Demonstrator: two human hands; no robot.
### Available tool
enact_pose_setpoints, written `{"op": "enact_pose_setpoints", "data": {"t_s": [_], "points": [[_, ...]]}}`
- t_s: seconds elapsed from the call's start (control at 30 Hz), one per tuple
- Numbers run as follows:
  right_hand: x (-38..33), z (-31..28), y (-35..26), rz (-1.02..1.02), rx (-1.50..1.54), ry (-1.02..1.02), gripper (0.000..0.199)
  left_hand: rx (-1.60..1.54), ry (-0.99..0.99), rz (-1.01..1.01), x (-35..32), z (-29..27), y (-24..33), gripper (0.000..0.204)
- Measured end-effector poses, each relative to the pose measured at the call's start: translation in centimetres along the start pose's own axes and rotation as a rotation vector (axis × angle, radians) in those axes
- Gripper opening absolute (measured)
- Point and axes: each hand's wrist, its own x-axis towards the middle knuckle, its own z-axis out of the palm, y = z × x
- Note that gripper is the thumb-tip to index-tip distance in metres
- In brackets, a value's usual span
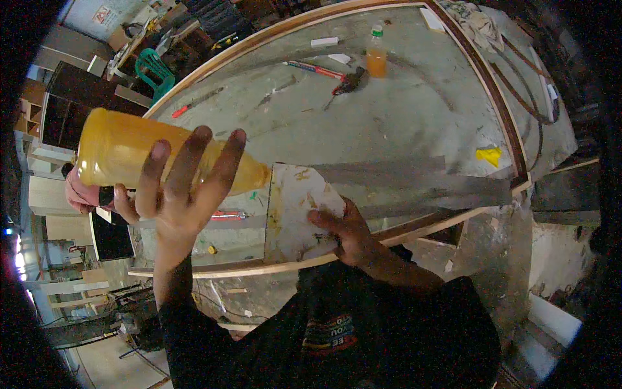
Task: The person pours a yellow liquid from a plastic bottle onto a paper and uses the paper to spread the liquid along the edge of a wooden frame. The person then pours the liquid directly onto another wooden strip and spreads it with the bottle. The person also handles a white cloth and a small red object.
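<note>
My left hand grips a large clear plastic bottle of amber-yellow liquid, its fingers laid along the side. The bottle lies tipped almost level, with its neck pointing right at the upper left corner of a white board piece. Amber smears and chipped marks cover the board's face. My right hand pinches that board by its right edge, thumb on top and the other fingers mostly hidden behind. Whether liquid is flowing from the bottle's mouth I cannot tell.
A grey panel edged with wooden strips spreads before me. On it are a green-capped bottle, a red-and-black tool, a red-handled blade and a yellow scrap. A green chair and a person in pink are beyond, left.
</note>
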Motion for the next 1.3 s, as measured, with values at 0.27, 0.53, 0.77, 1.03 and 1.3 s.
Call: {"op": "enact_pose_setpoints", "data": {"t_s": [0.27,0.53,0.77,1.03,1.3], "points": [[-1.0,0.8,-0.3,-0.027,0.039,-0.044,0.044,0.034,0.159,-0.001,1.0,0.3,-0.4,0.028],[-1.1,0.3,0.2,-0.104,-0.014,-0.037,0.05,0.061,0.256,0.071,2.1,-1.1,-0.7,0.029],[-1.7,1.2,0.6,-0.12,-0.125,0.046,0.051,0.051,0.226,0.069,1.9,-1.8,-1.5,0.032],[-2.6,1.9,-0.6,-0.131,-0.116,-0.061,0.045,0.184,0.092,0.025,0.6,-2.5,-2.2,0.026],[-2.5,1.7,0.4,-0.162,-0.029,-0.016,0.045,0.112,0.12,-0.02,0.4,-2.2,-3.0,0.024]]}}
